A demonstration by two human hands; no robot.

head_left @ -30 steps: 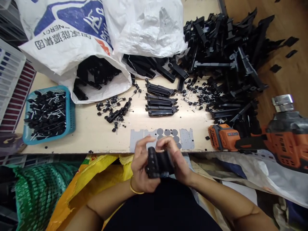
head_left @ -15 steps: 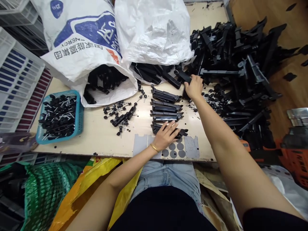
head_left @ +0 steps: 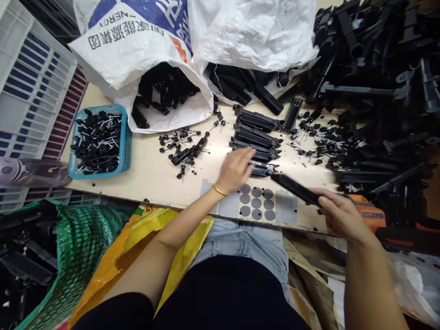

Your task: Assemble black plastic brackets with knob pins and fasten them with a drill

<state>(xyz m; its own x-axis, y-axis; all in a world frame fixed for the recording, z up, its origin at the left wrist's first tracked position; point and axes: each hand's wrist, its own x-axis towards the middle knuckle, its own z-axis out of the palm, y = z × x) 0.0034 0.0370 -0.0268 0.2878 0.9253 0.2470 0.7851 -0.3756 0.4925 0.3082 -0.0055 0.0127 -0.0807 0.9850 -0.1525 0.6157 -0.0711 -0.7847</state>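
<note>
My right hand [head_left: 342, 214] is closed around one end of a long black plastic part [head_left: 294, 188], held over the front right of the table. My left hand [head_left: 236, 170], a gold bangle at its wrist, lies with fingers stretched out over the nearest of several black folding plastic parts [head_left: 259, 137] laid in a row. Its fingers hide part of that row. Grey round stickers [head_left: 256, 203] are on the table just in front of my left hand. Another black part [head_left: 292, 114] lies just beyond the row's right end.
Two white woven sacks [head_left: 117, 59] spill black parts at the back. A blue basket [head_left: 126, 142] of black-headed pins stands left. Loose pins [head_left: 185, 142] and a large heap of black parts [head_left: 374, 59] cover other areas. An orange tool [head_left: 369, 214] sits at the right edge.
My right hand has come back from the sack mouth towards the front right with a long black part. My left hand has shifted a little forward over the row. The view has shifted too.
</note>
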